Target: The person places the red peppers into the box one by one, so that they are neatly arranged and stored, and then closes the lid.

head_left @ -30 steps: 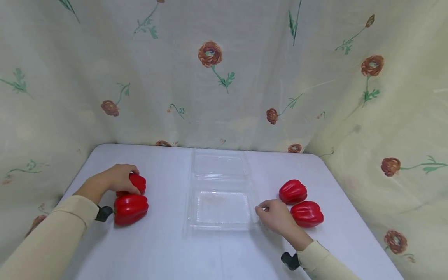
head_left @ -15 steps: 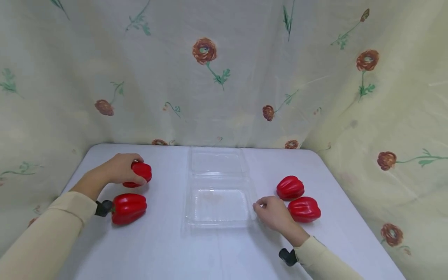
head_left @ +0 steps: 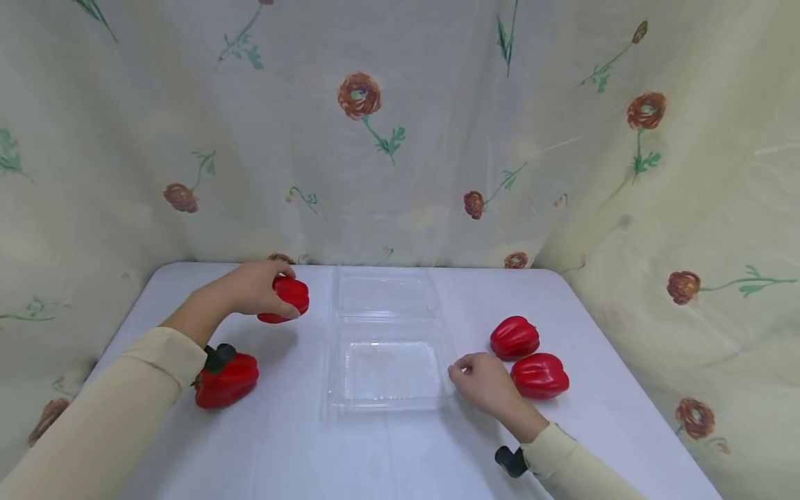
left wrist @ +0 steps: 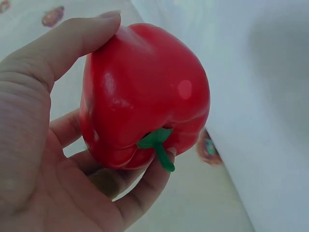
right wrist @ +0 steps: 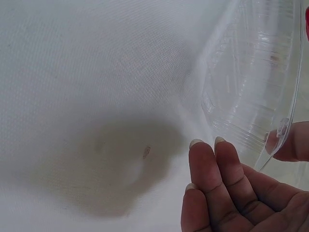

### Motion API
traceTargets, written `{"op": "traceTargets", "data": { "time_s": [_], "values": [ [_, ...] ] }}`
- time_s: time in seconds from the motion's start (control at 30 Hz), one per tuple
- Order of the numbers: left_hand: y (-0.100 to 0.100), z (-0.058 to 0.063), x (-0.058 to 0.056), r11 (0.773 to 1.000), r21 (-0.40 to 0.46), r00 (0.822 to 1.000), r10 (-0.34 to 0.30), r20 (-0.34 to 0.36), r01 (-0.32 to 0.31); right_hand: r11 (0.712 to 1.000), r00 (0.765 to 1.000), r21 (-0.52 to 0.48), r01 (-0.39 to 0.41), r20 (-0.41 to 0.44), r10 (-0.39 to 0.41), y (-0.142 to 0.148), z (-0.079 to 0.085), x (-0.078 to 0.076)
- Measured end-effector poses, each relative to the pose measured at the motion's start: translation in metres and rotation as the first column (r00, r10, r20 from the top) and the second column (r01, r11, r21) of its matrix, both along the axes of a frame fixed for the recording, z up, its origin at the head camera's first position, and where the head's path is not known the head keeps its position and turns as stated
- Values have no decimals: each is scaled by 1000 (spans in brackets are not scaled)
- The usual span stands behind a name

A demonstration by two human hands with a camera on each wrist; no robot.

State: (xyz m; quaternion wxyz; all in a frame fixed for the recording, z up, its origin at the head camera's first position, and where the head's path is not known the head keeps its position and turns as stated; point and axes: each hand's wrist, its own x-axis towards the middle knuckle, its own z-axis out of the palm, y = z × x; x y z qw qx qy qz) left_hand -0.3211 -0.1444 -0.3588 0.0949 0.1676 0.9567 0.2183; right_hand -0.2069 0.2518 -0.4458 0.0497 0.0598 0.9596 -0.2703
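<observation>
My left hand [head_left: 253,288] grips a red bell pepper [left wrist: 145,92] above the table, thumb on one side and fingers curled beneath. Its green stem [left wrist: 161,147] shows in the left wrist view. At the centre of the table lies a clear plastic clamshell container [head_left: 390,403], its lid [head_left: 384,271] folded back toward the curtain. The right hand [head_left: 490,389] is at the container's right edge; in the right wrist view the thumb [right wrist: 294,142] laps the clear rim and the other fingers [right wrist: 205,166] curl beside the outer wall, holding it.
Another red bell pepper [head_left: 231,380] lies on the left, partly behind the left wrist's black camera [head_left: 220,357]. Two more bell peppers, a rear one [head_left: 515,338] and a front one [head_left: 540,376], sit right of the right hand. A flowered curtain [head_left: 412,173] surrounds the white table [head_left: 350,458].
My left hand has lifted the rear left bell pepper off the table and carried it right, toward the container. The right hand has stayed at the container's edge.
</observation>
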Motion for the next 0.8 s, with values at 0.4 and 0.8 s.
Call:
{"op": "traceTargets", "data": {
  "time_s": [0.4,0.8],
  "values": [
    [47,23,2,997,2,996,-78,-43,78,1000,1000,-17,2,0,-2,-5,2,3],
    [69,17,7,993,26,994,-113,6,113,1000,1000,5,1,-23,-1,-5,-1,4]
  ]
}}
